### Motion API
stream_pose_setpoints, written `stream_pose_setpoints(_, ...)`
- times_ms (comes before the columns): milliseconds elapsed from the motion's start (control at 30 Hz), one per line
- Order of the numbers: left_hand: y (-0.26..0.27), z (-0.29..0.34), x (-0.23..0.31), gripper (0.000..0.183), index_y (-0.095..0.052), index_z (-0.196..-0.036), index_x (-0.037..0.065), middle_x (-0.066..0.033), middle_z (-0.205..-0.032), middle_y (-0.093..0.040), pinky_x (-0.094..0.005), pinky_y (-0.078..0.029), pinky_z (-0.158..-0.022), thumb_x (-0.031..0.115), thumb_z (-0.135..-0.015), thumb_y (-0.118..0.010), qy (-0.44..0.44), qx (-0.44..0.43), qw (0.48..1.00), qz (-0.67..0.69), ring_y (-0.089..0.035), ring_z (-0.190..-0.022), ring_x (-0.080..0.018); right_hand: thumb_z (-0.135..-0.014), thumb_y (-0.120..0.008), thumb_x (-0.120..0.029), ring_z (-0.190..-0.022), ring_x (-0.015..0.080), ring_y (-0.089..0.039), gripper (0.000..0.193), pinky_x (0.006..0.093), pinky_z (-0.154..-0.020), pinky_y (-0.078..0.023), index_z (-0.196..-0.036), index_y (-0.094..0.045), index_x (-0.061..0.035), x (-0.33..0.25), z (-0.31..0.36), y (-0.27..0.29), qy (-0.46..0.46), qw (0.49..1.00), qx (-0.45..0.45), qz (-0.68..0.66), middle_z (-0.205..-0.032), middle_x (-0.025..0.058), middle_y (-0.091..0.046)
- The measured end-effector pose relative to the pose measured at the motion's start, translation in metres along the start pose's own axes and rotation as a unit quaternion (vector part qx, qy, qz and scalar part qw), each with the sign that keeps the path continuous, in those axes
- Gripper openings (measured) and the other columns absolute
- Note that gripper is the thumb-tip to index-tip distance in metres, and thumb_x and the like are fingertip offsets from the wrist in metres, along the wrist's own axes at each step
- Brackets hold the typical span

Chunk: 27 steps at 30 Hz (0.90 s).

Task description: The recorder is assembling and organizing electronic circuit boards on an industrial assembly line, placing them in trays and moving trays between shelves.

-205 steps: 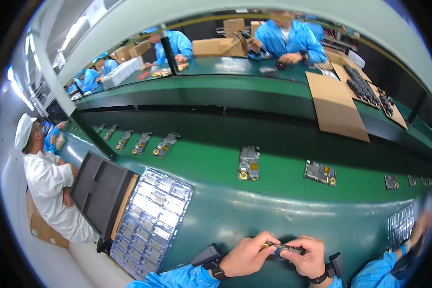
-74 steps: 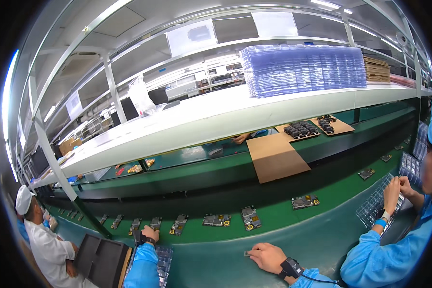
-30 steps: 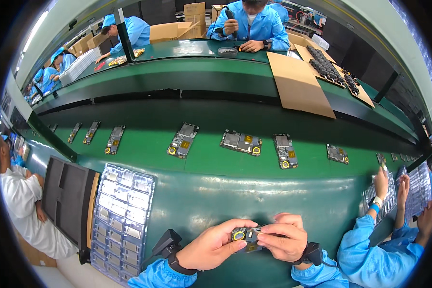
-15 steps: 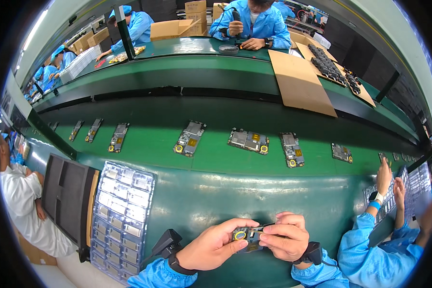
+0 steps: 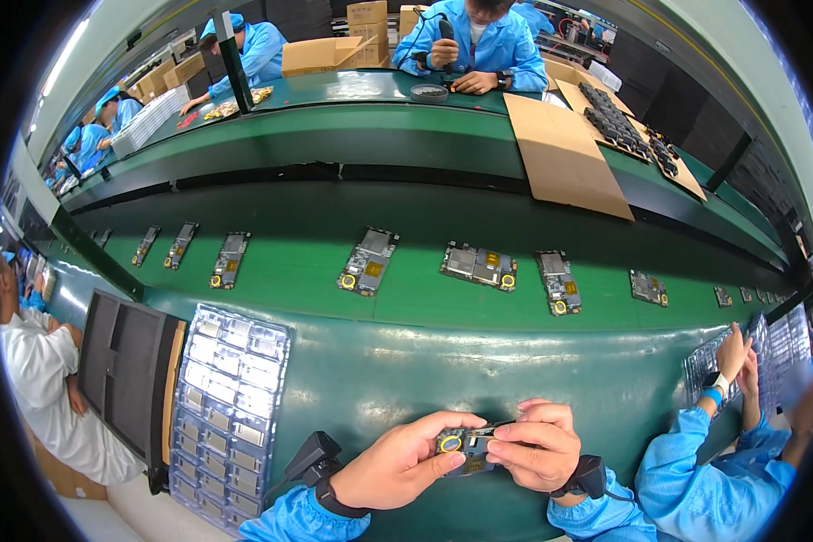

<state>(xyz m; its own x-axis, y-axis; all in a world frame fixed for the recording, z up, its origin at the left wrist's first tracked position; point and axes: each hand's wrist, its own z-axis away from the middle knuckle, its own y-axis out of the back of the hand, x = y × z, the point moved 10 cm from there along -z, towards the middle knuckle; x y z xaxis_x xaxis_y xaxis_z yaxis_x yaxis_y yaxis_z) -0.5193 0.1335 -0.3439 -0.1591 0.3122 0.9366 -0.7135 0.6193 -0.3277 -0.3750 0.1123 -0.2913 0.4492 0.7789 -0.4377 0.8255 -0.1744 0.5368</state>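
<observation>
Low in the middle of the head view, my left hand (image 5: 396, 465) pinches a dark circuit board (image 5: 472, 465) between thumb and fingers at its left end. A yellow ring marks that end of the board. My right hand (image 5: 544, 450) is closed on the board's right side, with thumb and fingertips pressed at its upper face. Those fingers cover much of the board, so whether they also hold a small part cannot be made out. Both hands hold it just above the green bench (image 5: 361, 370).
Beyond the bench, a green conveyor belt (image 5: 298, 280) carries several circuit boards (image 5: 479, 265). At left lie a clear plastic tray (image 5: 230, 397) of silver metal pieces and a black tray (image 5: 122, 375). A co-worker's hands (image 5: 734, 359) are near clear trays at right.
The boards on the belt have shifted slightly to the right. At right, the co-worker's hand has drawn back from the belt toward the trays. My hands have barely moved.
</observation>
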Motion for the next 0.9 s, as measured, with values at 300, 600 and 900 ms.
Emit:
stream_pose_setpoints(300, 0.005, 0.003, -0.004, 0.039, -0.05, -0.143, -0.002, -0.01, -0.126, -0.065, -0.0261, -0.052, -0.093, 0.001, -0.105, -0.057, 0.0, 0.044, 0.997, -0.059, -0.062, -0.111, -0.0108, -0.068, -0.091, -0.011, -0.099, 0.0178, -0.059, 0.038, 0.0402, -0.094, -0.056, -0.104, -0.082, -0.0195, -0.003, 0.001, -0.004, 0.002, 1.0, 0.0, 0.015, -0.112, -0.0046, -0.073)
stream_pose_setpoints(600, 0.017, 0.005, 0.0, 0.027, -0.061, -0.131, 0.006, -0.0001, -0.071, -0.059, -0.025, -0.04, -0.055, 0.008, -0.104, -0.06, -0.056, 0.133, 0.971, -0.19, -0.05, -0.061, -0.0044, -0.068, -0.091, -0.01, -0.099, 0.0177, -0.059, 0.039, 0.0388, -0.094, -0.056, -0.106, -0.082, -0.0174, -0.005, 0.001, -0.006, 0.015, 0.999, 0.012, 0.032, -0.108, -0.0041, -0.073)
stream_pose_setpoints(900, 0.019, 0.005, -0.002, 0.027, -0.061, -0.131, 0.005, 0.0001, -0.073, -0.061, -0.0238, -0.042, -0.056, 0.007, -0.104, -0.061, -0.07, 0.143, 0.968, -0.193, -0.051, -0.064, -0.0029, -0.069, -0.09, -0.008, -0.1, 0.0176, -0.06, 0.039, 0.0387, -0.096, -0.055, -0.106, -0.082, -0.0159, -0.002, 0.002, -0.01, 0.003, 1.0, 0.0, 0.018, -0.109, -0.0041, -0.074)
